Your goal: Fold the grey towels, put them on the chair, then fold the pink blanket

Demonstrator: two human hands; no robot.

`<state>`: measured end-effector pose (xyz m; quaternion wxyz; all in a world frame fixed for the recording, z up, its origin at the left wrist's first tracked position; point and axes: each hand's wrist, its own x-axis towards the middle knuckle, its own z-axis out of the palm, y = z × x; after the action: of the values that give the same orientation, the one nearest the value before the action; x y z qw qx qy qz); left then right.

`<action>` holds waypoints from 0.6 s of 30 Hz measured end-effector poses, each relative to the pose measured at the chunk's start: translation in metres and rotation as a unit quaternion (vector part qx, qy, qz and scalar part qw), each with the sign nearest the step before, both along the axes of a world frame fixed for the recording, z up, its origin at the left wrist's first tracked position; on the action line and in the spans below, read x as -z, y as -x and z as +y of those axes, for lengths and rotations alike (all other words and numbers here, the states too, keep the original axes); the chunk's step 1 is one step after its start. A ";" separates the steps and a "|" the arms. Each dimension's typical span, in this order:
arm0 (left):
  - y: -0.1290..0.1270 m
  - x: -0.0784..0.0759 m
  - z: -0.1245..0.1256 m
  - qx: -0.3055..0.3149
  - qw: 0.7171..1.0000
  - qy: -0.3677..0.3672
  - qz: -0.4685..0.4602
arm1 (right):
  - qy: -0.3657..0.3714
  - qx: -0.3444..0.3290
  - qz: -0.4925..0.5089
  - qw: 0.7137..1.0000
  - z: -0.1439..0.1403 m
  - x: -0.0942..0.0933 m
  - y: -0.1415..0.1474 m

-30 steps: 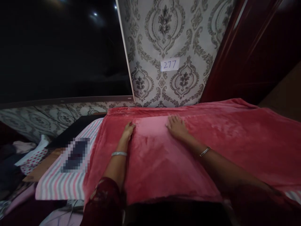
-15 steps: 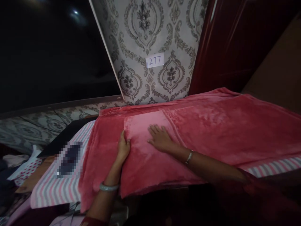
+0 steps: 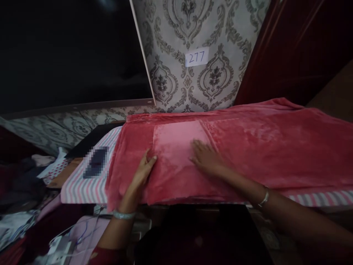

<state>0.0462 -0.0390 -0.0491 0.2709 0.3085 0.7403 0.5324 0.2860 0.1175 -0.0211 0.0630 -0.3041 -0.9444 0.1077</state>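
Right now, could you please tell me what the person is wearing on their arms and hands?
Both forearms are bare. The left wrist carries a broad pale bangle; the right wrist a thin silver one. A dark red patterned sleeve shows on the left upper arm. No rings are discernible.

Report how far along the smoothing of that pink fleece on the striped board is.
Done: the pink fleece lies spread flat over the striped board, and its right part looks smooth. In hand: the left hand and right hand both press flat, fingers open, beside a paler brushed patch. Left: the near left corner hangs rumpled over the board's edge.
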 end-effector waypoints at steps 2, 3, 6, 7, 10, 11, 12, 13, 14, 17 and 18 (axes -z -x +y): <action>-0.006 0.007 -0.009 0.007 0.999 0.008 0.045 | 0.022 -0.074 0.008 0.997 -0.033 -0.006 0.027; -0.008 0.011 -0.011 0.007 0.997 0.005 0.080 | 0.030 -0.103 0.012 0.994 -0.049 -0.008 0.039; -0.009 0.021 -0.012 0.009 0.984 -0.025 0.177 | 0.048 -0.147 0.004 0.988 -0.077 -0.004 0.057; -0.009 0.024 -0.012 0.010 0.980 -0.038 0.197 | 0.047 -0.146 -0.003 0.988 -0.078 0.000 0.056; -0.006 0.031 -0.012 0.014 0.972 -0.069 0.226 | 0.019 -0.106 -0.010 0.994 -0.063 0.018 0.025; -0.006 0.032 -0.013 0.013 0.971 -0.075 0.228 | 0.004 -0.085 -0.008 0.996 -0.055 0.025 0.008; -0.005 0.033 -0.013 0.013 0.970 -0.079 0.229 | -0.012 -0.064 -0.005 0.998 -0.047 0.032 -0.011; -0.005 0.033 -0.013 0.013 0.970 -0.080 0.229 | -0.028 -0.042 0.000 0.999 -0.040 0.038 -0.031; -0.005 0.033 -0.014 0.012 0.970 -0.079 0.229 | -0.044 -0.022 0.004 0.999 -0.034 0.045 -0.052; -0.007 0.031 -0.014 0.005 0.971 -0.068 0.228 | -0.070 0.023 0.006 0.997 -0.024 0.058 -0.102; -0.007 0.030 -0.014 0.002 0.973 -0.062 0.224 | -0.072 0.030 0.006 0.997 -0.022 0.059 -0.113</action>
<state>0.0533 -0.0532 -0.0792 0.0801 0.4376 0.7469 0.4942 0.3989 0.0952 -0.0803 0.0939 -0.3267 -0.9396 0.0389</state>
